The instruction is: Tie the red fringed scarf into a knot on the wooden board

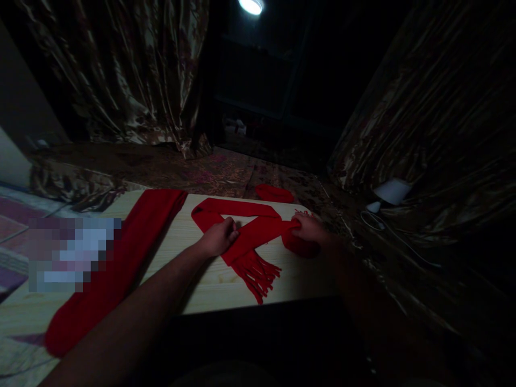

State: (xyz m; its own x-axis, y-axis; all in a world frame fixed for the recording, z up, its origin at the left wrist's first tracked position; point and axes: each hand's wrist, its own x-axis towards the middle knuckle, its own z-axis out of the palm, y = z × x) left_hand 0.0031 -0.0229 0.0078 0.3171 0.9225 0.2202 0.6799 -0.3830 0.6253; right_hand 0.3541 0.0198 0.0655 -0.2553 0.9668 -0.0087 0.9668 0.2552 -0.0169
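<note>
A red fringed scarf (258,232) lies in bent, crossing folds on the pale wooden table (201,293), its tassels pointing toward me. My left hand (220,236) is closed at the scarf's left fold, fingers curled against the cloth. On the right, my right hand (309,228) grips a bunched or rolled part of the same scarf near the table's right end. More fringe shows just behind that hand. A second long red cloth (116,263), folded into a strip, lies along the left of the table and hangs over its near edge.
Another red folded cloth (274,192) sits just beyond the table's far edge on a patterned cover (226,169). A white object (393,191) with a cable lies at the right. Patterned curtains (161,70) hang behind. The room is dim.
</note>
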